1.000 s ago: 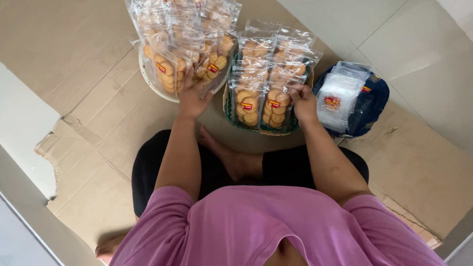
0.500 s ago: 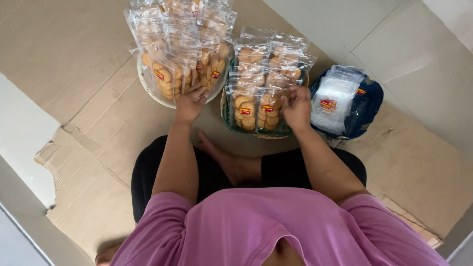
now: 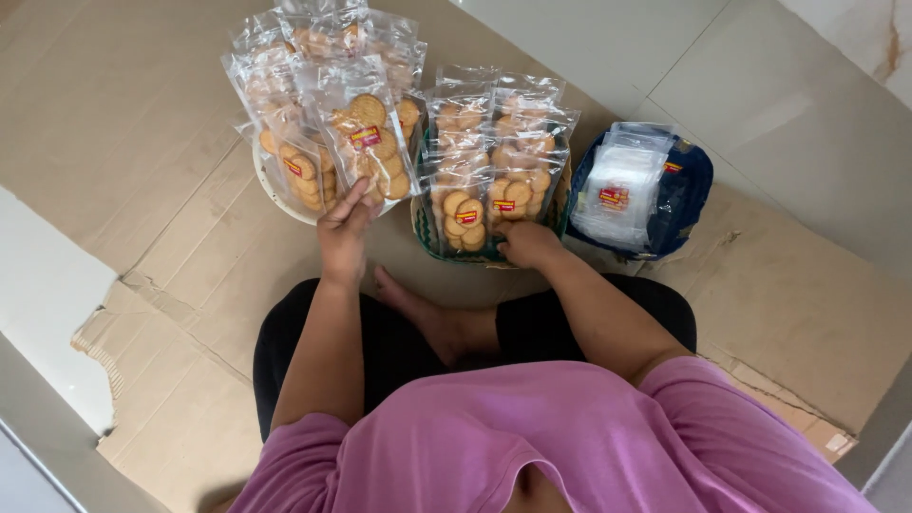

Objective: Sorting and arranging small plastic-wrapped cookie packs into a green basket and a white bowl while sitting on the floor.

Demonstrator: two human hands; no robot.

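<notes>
1. The person sat cross-legged on flattened cardboard (image 3: 142,190), with three containers in a row ahead
2. Left hand (image 3: 344,233) was raised to the front of the white basket (image 3: 275,185); its fingers lay fairly wide against the lower edge of a clear cookie packet (image 3: 366,142) standing at the near side of that pile. Touching for certain; whether it was gripped, cannot tell
3. Right hand (image 3: 525,243) rested at the near rim of the green basket (image 3: 418,228), fingers curled narrow under a second cookie packet (image 3: 508,195) in the front row; appeared to pinch its bottom edge
4. Blue container (image 3: 689,190) of empty clear bags (image 3: 617,190) stood just beside the green basket, to the right, untouched
5. Judged step: arranging filled packets upright in the two baskets
6. Next move would call for a light hold, since the packets lean on one another and the cookies look brittle
</notes>
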